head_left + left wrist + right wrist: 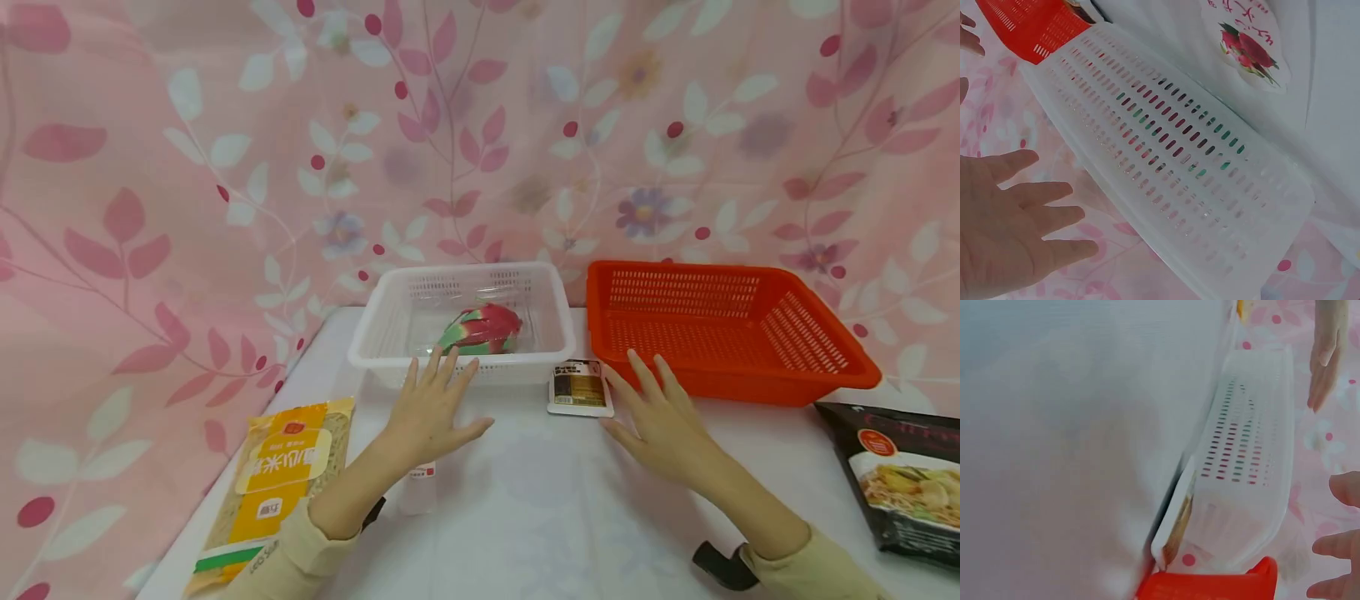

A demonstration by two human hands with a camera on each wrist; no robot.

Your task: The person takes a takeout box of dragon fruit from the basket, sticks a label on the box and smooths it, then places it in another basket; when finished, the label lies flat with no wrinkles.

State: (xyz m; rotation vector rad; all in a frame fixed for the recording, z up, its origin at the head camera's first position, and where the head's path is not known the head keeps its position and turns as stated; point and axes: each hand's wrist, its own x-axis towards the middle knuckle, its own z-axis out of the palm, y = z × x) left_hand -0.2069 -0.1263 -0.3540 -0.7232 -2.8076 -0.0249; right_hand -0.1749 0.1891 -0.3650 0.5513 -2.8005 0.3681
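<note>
My left hand [433,400] hovers open with spread fingers just in front of a white slotted basket [362,343]. Inside that basket lies a clear-wrapped red and green dragon fruit [483,329]. My right hand [656,408] is also open, palm down, beside a small brown and white packet [578,387] on the table. Neither hand holds anything. In the left wrist view the left hand [1016,231] sits below the white basket's wall [1172,162]. In the right wrist view, the fingertips [1335,544] are at the right edge, near the basket [1241,456] and the packet's edge [1179,528].
An orange-red basket [750,387] stands at the right of the white one. A yellow noodle packet [281,479] lies at the table's left edge, a black noodle bag [907,483] at the right. A small clear bottle [418,493] lies under my left wrist. Pink floral cloth hangs behind.
</note>
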